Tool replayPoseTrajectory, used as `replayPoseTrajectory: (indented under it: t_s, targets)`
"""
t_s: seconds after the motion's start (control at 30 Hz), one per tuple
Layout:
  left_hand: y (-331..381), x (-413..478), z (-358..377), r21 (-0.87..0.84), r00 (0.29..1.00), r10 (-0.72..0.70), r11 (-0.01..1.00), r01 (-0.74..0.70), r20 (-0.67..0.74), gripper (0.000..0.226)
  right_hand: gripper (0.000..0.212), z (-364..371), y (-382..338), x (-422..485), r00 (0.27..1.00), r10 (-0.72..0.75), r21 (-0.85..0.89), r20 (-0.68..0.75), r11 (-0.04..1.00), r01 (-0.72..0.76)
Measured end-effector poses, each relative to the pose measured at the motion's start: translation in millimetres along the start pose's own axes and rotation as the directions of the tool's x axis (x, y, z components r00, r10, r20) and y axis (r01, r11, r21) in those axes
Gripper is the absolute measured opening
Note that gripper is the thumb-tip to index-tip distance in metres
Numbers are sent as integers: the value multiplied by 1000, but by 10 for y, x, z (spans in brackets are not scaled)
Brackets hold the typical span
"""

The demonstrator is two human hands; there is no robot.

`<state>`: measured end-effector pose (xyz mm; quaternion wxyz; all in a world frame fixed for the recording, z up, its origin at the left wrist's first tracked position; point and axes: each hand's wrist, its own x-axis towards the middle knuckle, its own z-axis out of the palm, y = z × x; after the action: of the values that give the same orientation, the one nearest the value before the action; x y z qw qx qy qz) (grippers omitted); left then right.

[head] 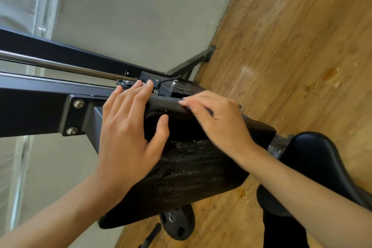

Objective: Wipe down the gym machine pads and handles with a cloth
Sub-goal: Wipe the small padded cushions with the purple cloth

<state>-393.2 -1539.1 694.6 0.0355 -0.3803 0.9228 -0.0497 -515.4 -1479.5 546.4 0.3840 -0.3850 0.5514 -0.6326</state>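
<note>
The left hand (128,135) is lying flat and open on the black pad (191,167), whose long axis is slanting lower-left. The blurred right hand (219,123) is pressing a dark cloth (167,102) with straight fingers.

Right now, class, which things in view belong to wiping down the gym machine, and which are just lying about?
Belongs to the job: large black machine pad; dark grey cloth over its top edge; left hand; right hand; black padded seat.
Just lying about: round black weight plate; thin black bar, both on the wooden floor.
</note>
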Motion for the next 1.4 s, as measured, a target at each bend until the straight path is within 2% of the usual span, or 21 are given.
replayPoseTrajectory:
  t_s: [0.07, 0.13, 0.2, 0.27, 0.33, 0.4, 0.43, 0.5, 0.57, 0.63, 0.67, 0.73, 0.8, 0.9, 0.97, 1.03, 1.13, 1.2, 1.27, 1.33, 1.4]
  targets:
    - [-1, 7, -2, -2, 1000, -2, 1000, 2, -5, 58, 29, -196, 423, -160, 981, 192, -72, -12, 979, -192]
    - [3, 8, 6, 1, 1000, 2, 1000, -2, -12, 57, 24, -347, 738, -269, 915, 401, -111, -44, 908, -404]
    - [6, 5, 7, -1, 1000, 4, 1000, -4, -15, 57, 24, -322, 722, -216, 862, 504, -76, -51, 859, -507]
    - [6, 10, 7, -1, 1000, 5, 1000, -5, -17, 57, 26, -158, 360, -27, 925, 381, -56, -9, 923, -381]
    - [7, 4, 10, 4, 1000, 6, 1000, -6, -11, 57, 25, 19, -85, 117, 989, 140, 5, 48, 990, -140]
    - [5, 7, 3, 2, 1000, 2, 1000, -2, -11, 57, 24, 65, -172, 112, 998, -15, 37, 61, 999, 13]
    - [7, 8, 0, -2, 1000, 3, 1000, -3, -12, 57, 24, 9, -30, 54, 998, -12, 31, 62, 999, 10]
    - [12, 14, -3, -8, 1000, 10, 1000, -11, -19, 55, 25, -237, 494, -165, 990, 133, -76, 47, 989, -129]
    - [11, 14, 7, -3, 1000, 14, 1000, -14, -28, 54, 27, -516, 956, -414, 924, 381, -178, 15, 911, -373]
    - [12, -1, 14, 10, 1000, 5, 1000, -5, -29, 55, 31, -611, 1195, -474, 815, 580, -108, -17, 809, -578]
    - [11, -9, 16, 11, 1000, 3, 1000, -2, -25, 56, 30, -571, 1186, -442, 798, 602, -74, -26, 795, -602]
    - [9, 4, 14, 16, 999, -4, 1000, 4, -32, 57, 28, -384, 831, -237, 866, 500, -85, -2, 863, -498]
    - [12, -3, 12, 15, 1000, -7, 1000, 7, -22, 57, 25, -183, 331, -49, 952, 299, -28, 58, 954, -298]
    - [23, 7, -8, 7, 1000, -8, 1000, 8, -23, 57, 24, -49, 13, 37, 994, 64, 36, 84, 997, -68]
    - [19, 2, -10, 6, 1000, -7, 1000, 7, -3, 56, 25, -138, 255, -15, 993, 93, 46, 71, 994, -96]
    - [19, 7, -26, 1, 1000, -12, 1000, 12, -6, 55, 25, -304, 641, -184, 974, 219, -34, 65, 976, -217]
    - [38, 10, -14, -21, 1000, -20, 1000, 20, -10, 52, 24, -527, 1062, -400, 867, 498, -73, 8, 865, -497]
    - [41, 7, -19, -34, 1000, -27, 999, 27, -11, 52, 25, -463, 960, -349, 835, 551, -69, 2, 833, -549]
    - [41, 12, -14, -23, 1000, -25, 999, 25, -15, 52, 24, -265, 561, -142, 913, 407, -54, 18, 913, -405]
    - [33, 14, -7, -9, 1000, -19, 1000, 19, -9, 52, 22, -80, 80, 40, 986, 158, 9, 59, 987, -159]
    - [30, 16, -14, -5, 1000, -15, 1000, 15, -11, 53, 25, 5, -165, 101, 996, 2, 28, 91, 1000, -4]
